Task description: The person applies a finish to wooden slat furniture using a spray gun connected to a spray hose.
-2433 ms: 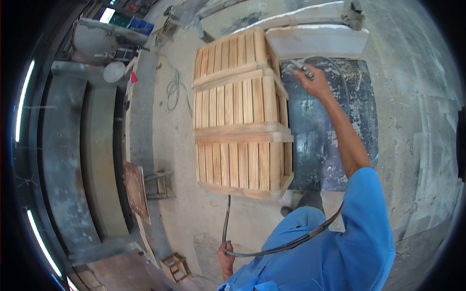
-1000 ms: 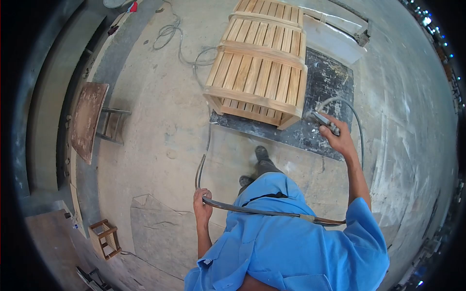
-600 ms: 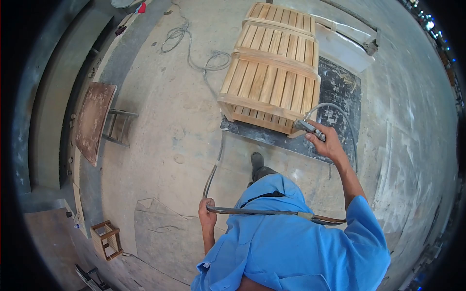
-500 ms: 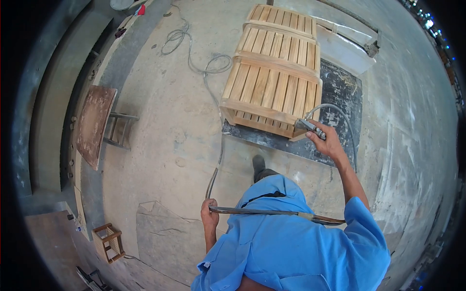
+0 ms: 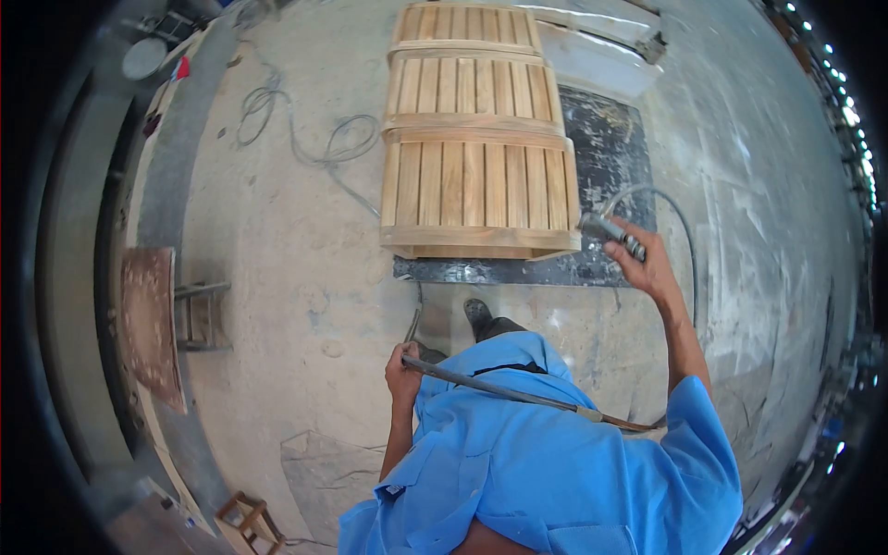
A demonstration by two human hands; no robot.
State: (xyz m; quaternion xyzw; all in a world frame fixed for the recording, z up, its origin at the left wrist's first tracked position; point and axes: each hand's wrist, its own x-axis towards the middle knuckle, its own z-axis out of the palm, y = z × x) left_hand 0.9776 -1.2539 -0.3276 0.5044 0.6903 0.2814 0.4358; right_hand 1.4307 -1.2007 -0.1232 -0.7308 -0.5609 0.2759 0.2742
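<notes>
My right hand (image 5: 645, 262) is closed round a silver spray gun (image 5: 614, 233), its head close to the near right corner of the slatted wooden furniture (image 5: 479, 185). From the gun a thin grey hose (image 5: 686, 218) arcs out to the right and down past my forearm. In front of my left hip, my left hand (image 5: 403, 372) grips a thicker dark hose (image 5: 490, 387), which crosses my body toward my right elbow. The pale furniture shows three slatted sections in a row, standing on a dark, paint-worn board (image 5: 610, 153).
A rusty brown panel (image 5: 148, 324) leans by a metal stand at left. Grey hose (image 5: 347, 143) lies in loops on the concrete floor. A small wooden stool (image 5: 248, 523) stands at lower left. Pale sheets (image 5: 597, 55) lie behind the board.
The spray gun in my right hand has moved right, off the furniture's corner. My left hand has risen slightly with the hose. The view has turned, squaring up the furniture.
</notes>
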